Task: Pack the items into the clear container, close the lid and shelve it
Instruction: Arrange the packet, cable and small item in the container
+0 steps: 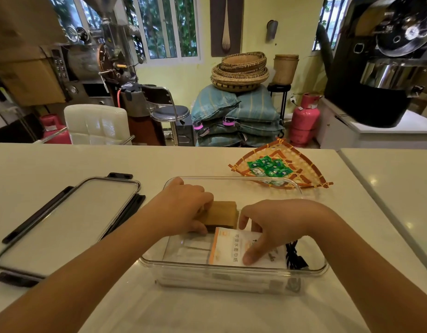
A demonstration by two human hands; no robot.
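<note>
A clear rectangular container (pixel 313 266) stands open on the white counter before me. Inside it my left hand (pixel 183 207) grips a stack of brown paper napkins (pixel 220 212) at the far left. My right hand (pixel 272 227) holds a white tissue packet with an orange edge (pixel 228 248) in the container's middle, thumb pressed on its top. A black coiled cable (pixel 294 257) lies at the container's right end. Some pale flat items lie under the packet on the left. The container's lid (pixel 63 224), clear with black clips, lies flat on the counter to the left.
A woven fan-shaped tray (pixel 301 169) with green wrapped candies (pixel 270 165) sits just behind the container. A seam splits the counter on the right. Beyond the counter are chairs, sacks, baskets, pink gas cylinders and roasting machines.
</note>
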